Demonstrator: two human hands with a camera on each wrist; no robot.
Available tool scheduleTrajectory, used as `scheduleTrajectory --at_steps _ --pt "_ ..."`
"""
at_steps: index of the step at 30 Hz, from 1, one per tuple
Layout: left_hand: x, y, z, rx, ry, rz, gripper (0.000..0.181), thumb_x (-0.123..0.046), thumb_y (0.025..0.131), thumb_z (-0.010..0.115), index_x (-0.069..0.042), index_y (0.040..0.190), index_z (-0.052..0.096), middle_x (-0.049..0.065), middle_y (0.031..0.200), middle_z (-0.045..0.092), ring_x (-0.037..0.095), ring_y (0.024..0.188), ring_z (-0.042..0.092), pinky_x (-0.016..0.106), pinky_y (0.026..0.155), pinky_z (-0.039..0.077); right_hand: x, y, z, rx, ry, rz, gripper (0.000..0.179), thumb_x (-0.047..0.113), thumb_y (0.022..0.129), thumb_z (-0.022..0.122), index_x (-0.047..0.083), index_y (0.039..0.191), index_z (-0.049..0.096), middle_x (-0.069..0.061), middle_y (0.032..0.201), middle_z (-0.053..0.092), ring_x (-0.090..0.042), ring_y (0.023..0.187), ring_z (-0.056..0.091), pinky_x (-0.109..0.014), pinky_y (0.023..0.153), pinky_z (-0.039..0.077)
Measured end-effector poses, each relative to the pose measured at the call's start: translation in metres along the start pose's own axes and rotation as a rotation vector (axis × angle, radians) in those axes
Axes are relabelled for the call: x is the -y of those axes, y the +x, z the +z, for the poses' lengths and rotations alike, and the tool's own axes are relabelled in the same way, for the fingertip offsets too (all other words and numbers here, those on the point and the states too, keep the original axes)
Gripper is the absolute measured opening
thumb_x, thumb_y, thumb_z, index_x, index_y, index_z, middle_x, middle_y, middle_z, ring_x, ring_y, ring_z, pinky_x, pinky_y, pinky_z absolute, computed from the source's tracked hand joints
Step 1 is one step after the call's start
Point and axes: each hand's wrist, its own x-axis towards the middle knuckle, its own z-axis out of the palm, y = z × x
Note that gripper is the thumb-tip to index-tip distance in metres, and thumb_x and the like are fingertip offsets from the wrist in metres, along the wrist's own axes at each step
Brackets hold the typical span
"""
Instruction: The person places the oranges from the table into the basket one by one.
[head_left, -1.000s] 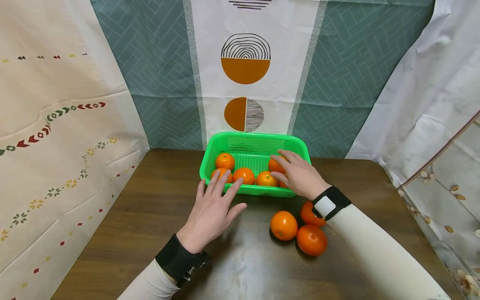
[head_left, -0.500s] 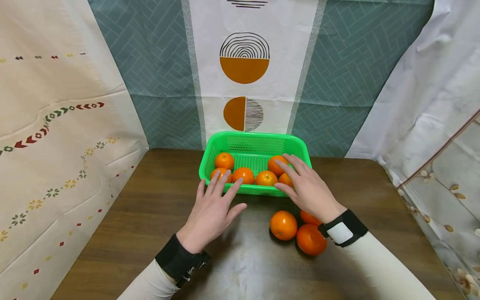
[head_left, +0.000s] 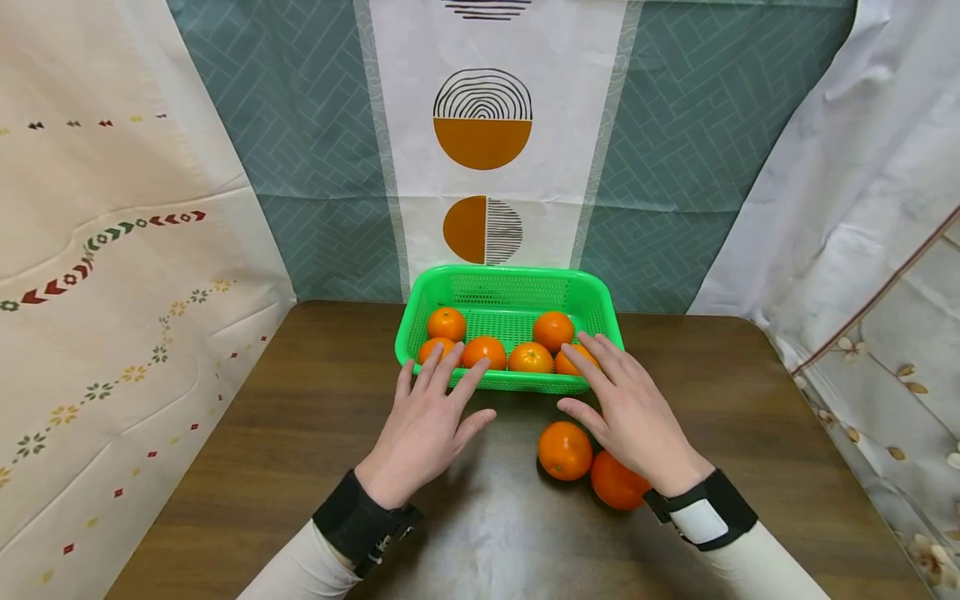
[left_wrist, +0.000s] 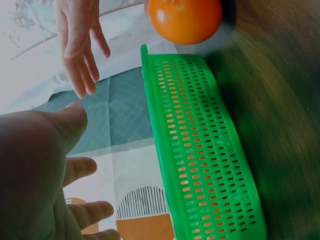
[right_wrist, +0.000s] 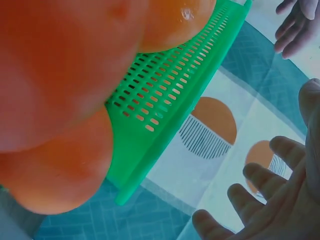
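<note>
A green plastic basket (head_left: 517, 382) holds several oranges (head_left: 483, 353), most along its near side. My left hand (head_left: 423, 429) hovers before its left half, fingers spread and holding nothing. In the left wrist view that hand (left_wrist: 45, 165) is apart from the basket wall (left_wrist: 205, 150). My right hand (head_left: 637, 417) hovers near the basket's right front corner, also with spread fingers and nothing held. Below it, a loose orange (head_left: 565, 451) sits on the table beside a second orange (head_left: 617, 482), partly covered by the hand. The right wrist view shows a third loose orange (right_wrist: 60, 170).
The brown wooden table (head_left: 300, 417) runs up to a patterned teal and white cloth (head_left: 322, 167) behind the basket. A cream cloth (head_left: 112, 292) hangs on the left and a white floral one (head_left: 847, 250) on the right.
My right hand has drawn back from over the basket's oranges, toward me and slightly right, uncovering the right-hand ones. It now hides a loose orange on the table. My left hand stays put.
</note>
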Motion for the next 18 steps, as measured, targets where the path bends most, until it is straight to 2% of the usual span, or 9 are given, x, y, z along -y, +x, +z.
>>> scheduleTrajectory --at_steps 7,14,18 --pt "-0.008 0.004 0.004 0.039 -0.01 0.016 0.069 -0.057 0.109 0.064 -0.022 0.167 0.051 0.018 0.174 0.038 0.046 0.161 0.032 0.077 0.123 0.027 0.0 -0.018 -0.004 -0.007 -0.021 0.02 0.078 0.05 0.106 0.072 0.013 0.169 0.046 -0.016 0.174 0.04 -0.043 0.16 0.035 -0.068 0.123 0.034" --pt "-0.02 0.008 0.012 0.067 -0.006 0.058 0.067 -0.058 0.11 0.061 -0.023 0.167 0.052 0.017 0.174 0.039 0.044 0.162 0.032 0.077 0.123 0.027 -0.002 -0.035 -0.003 -0.008 -0.004 0.105 0.079 0.044 0.103 0.078 0.011 0.168 0.048 -0.013 0.176 0.037 -0.04 0.163 0.03 -0.063 0.129 0.027" --pt "-0.028 0.008 0.019 0.062 -0.005 0.096 0.066 -0.058 0.11 0.062 -0.024 0.166 0.053 0.017 0.174 0.04 0.044 0.161 0.034 0.078 0.121 0.029 -0.003 -0.043 0.001 -0.017 0.007 0.122 0.081 0.043 0.102 0.079 0.014 0.17 0.046 -0.013 0.176 0.037 -0.042 0.162 0.032 -0.061 0.13 0.025"
